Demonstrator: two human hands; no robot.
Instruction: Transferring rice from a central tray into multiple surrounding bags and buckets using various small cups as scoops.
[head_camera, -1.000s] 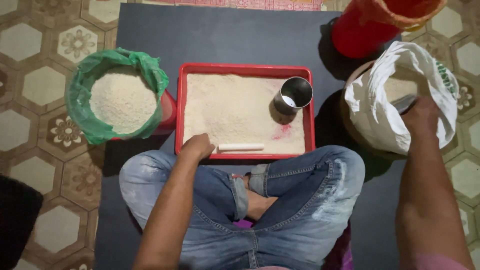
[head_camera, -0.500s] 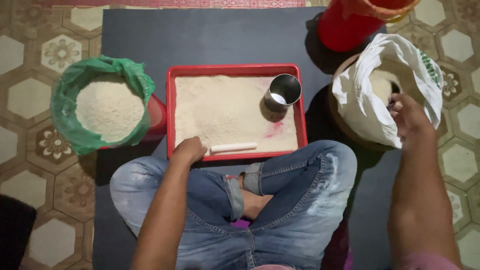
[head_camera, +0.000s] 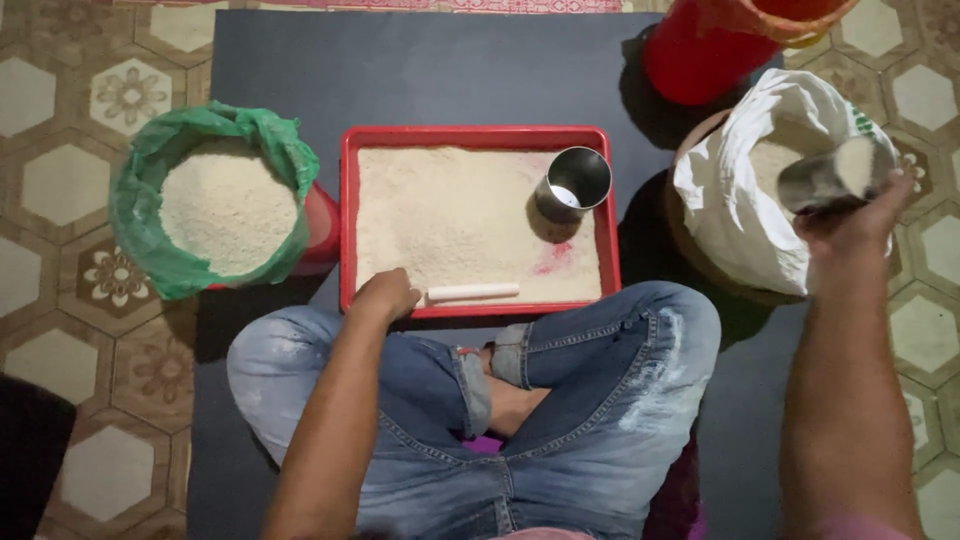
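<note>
My right hand (head_camera: 858, 222) grips a metal cup (head_camera: 832, 175) heaped with white grain, held over the open white sack (head_camera: 745, 200) of the same grain. My left hand (head_camera: 385, 295) rests on the near edge of a red tray (head_camera: 478, 136) spread with grain, its fingers beside a white stick (head_camera: 472, 292) lying in the tray. A second, empty metal cup (head_camera: 572, 184) stands upright in the tray's far right corner.
A tub lined with a green bag (head_camera: 215, 205) holds white grain to the left of the tray. A red bucket (head_camera: 725, 45) stands at the back right. I sit cross-legged in jeans (head_camera: 590, 400) on a dark mat (head_camera: 440, 70) over patterned floor tiles.
My right hand has come up out of the sack holding a metal cup filled with grain. My left hand has stayed on the tray's edge.
</note>
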